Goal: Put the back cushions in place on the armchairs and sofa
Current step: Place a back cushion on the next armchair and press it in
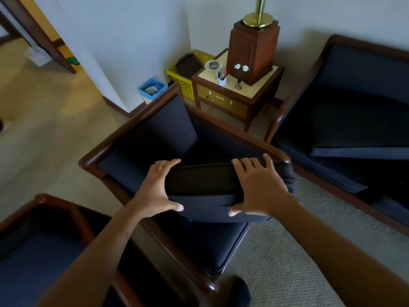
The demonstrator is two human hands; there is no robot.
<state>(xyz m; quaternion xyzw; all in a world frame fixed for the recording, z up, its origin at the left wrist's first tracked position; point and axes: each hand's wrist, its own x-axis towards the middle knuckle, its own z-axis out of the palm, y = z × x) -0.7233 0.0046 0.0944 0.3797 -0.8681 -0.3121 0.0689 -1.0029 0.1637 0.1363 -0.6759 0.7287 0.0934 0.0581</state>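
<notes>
Now mid-placement: left hand (pixel 155 191) and right hand (pixel 259 187) both grasp dark navy fabric back cushion (pixel 203 191) above wood-framed navy armchair (pixel 155 138) seat. Next: stand cushion upright against backrest.

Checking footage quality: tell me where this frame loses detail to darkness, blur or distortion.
Head view: the cushion between the left hand and right hand is dim; the sofa seat is near black; wide-angle bending at the edges; overall soft.

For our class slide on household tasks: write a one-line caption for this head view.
Both hands, left hand and right hand, grip a dark cushion over the middle armchair.
</notes>
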